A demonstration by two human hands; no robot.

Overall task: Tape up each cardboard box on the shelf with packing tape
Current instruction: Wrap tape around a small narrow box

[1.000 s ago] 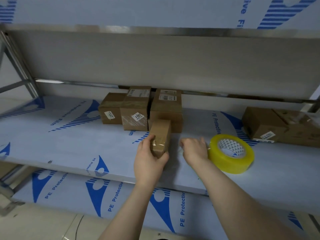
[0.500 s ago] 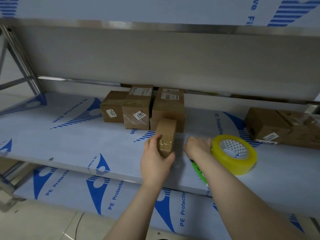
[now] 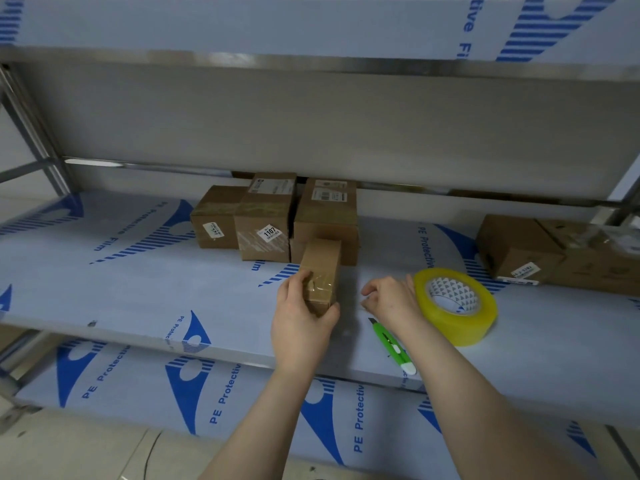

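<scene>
My left hand (image 3: 300, 322) grips the near end of a small narrow cardboard box (image 3: 322, 263) that lies on the shelf (image 3: 138, 289); clear tape crosses that end. My right hand (image 3: 390, 299) hovers just right of the box, fingers loosely curled with nothing visible in them, its back against a yellow roll of packing tape (image 3: 459, 325). A green utility knife (image 3: 391, 344) lies on the shelf under my right wrist. Three taped, labelled boxes (image 3: 266, 230) stand together behind the small box.
Two larger cardboard boxes (image 3: 519, 247) sit at the shelf's far right. The shelf's front edge runs just below my hands, with a lower shelf (image 3: 242, 410) beneath. An upper shelf (image 3: 311, 60) hangs overhead. A metal upright (image 3: 31, 133) stands at the left.
My right hand has lifted off the shelf and shifted right against the tape roll, uncovering the green knife. My left hand keeps its hold on the small box.
</scene>
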